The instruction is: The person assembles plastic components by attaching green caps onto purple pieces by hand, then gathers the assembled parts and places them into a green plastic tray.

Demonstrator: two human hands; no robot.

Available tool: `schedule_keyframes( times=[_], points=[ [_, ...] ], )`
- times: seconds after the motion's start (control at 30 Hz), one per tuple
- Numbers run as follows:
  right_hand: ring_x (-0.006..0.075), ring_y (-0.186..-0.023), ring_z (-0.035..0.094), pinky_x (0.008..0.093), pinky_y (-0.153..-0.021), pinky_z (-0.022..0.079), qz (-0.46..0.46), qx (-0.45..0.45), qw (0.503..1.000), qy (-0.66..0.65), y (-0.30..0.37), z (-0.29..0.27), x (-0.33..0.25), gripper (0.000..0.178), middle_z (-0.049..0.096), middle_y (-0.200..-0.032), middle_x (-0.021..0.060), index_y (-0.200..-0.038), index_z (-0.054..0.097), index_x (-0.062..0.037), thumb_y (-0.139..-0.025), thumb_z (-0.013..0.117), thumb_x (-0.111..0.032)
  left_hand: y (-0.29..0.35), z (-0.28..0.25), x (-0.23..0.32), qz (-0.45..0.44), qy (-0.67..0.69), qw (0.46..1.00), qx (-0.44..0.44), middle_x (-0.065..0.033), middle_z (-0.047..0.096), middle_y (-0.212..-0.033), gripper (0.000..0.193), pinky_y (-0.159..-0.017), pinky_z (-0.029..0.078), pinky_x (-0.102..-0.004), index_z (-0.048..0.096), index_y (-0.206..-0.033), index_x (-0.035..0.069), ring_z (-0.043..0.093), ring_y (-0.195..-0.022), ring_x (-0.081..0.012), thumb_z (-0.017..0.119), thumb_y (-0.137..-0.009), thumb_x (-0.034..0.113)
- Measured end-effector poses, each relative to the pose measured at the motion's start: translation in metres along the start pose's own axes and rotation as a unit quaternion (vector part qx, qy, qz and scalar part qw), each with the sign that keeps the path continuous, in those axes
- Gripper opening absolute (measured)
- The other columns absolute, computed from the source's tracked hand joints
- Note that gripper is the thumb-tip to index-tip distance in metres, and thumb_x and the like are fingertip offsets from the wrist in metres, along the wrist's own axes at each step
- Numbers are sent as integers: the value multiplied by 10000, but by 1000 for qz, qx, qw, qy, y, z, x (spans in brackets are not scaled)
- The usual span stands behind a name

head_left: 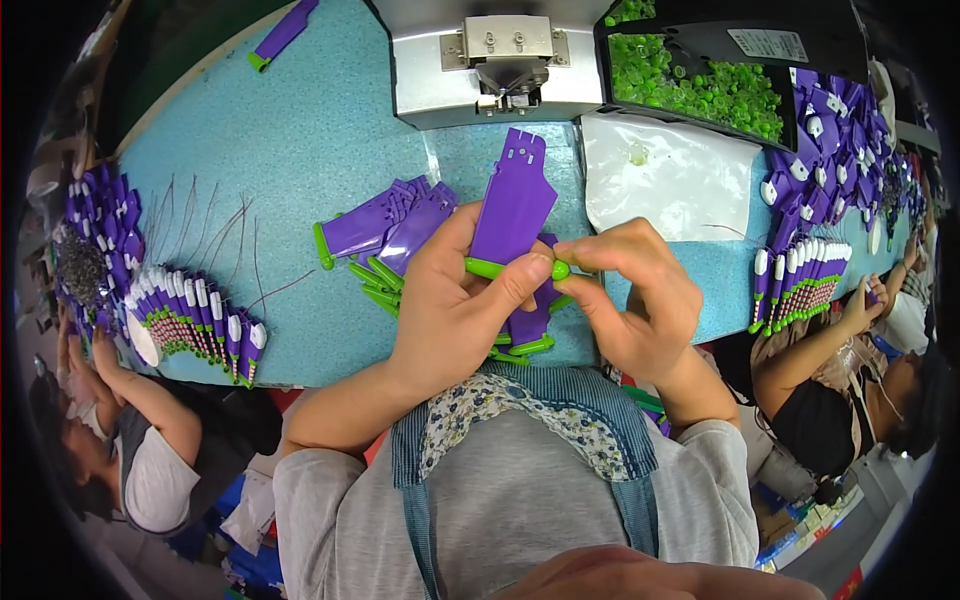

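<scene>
A purple plastic piece (pixel 513 205) stands upright over the blue table (pixel 280 150), its green rod (pixel 505 269) pinched by the left hand (pixel 450 305). The right hand (pixel 635 300) closes its fingers on the rod's end, apparently steadying it. More purple pieces (pixel 385 225) lie just behind.

The speckled blue desk (pixel 300 150) carries a grey metal press (pixel 495 65) at its far edge. Left of the press lies a lone purple piece (pixel 283 33); before it, a purple pile (pixel 390 225); right, a white sheet (pixel 665 170).
</scene>
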State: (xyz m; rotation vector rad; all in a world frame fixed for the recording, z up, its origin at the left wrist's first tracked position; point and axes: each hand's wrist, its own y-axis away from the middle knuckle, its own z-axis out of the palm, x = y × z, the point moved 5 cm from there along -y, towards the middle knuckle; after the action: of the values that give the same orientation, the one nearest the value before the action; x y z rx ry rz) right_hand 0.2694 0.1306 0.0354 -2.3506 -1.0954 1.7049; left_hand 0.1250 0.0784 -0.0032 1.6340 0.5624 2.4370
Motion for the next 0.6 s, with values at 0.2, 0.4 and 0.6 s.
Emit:
schedule_keyframes(
  times=[0.2, 0.4, 0.6],
  points=[
    [256, -760, 617, 334, -657, 489, 22, 7, 1000, 7, -5, -8, 10, 240, 673, -901, 124, -911, 673, 5, -690, 768, 8, -6, 9, -4, -19, 1, 1000, -15, -39, 646, -948, 219, -631, 487, -205, 542, -1108, 27, 577, -719, -72, 601, -958, 175],
    [291, -808, 573, 378, -708, 466, 44, 31, 962, 267, -16, -49, 55, 168, 639, -884, 100, -856, 624, -16, -714, 710, 6, -8, 9, 0, -29, 48, 998, -31, -43, 600, -968, 234, -728, 465, -236, 514, -1124, 30, 531, -815, -76, 405, -1038, 218],
    [285, -823, 545, 380, -712, 447, 15, -7, 932, 362, -20, -48, 74, 177, 626, -918, 76, -849, 627, -31, -699, 714, 3, -7, 10, -2, -13, 45, 997, -57, -19, 571, -951, 179, -707, 464, -232, 505, -1128, 24, 525, -818, -67, 480, -1004, 151]
  ],
)
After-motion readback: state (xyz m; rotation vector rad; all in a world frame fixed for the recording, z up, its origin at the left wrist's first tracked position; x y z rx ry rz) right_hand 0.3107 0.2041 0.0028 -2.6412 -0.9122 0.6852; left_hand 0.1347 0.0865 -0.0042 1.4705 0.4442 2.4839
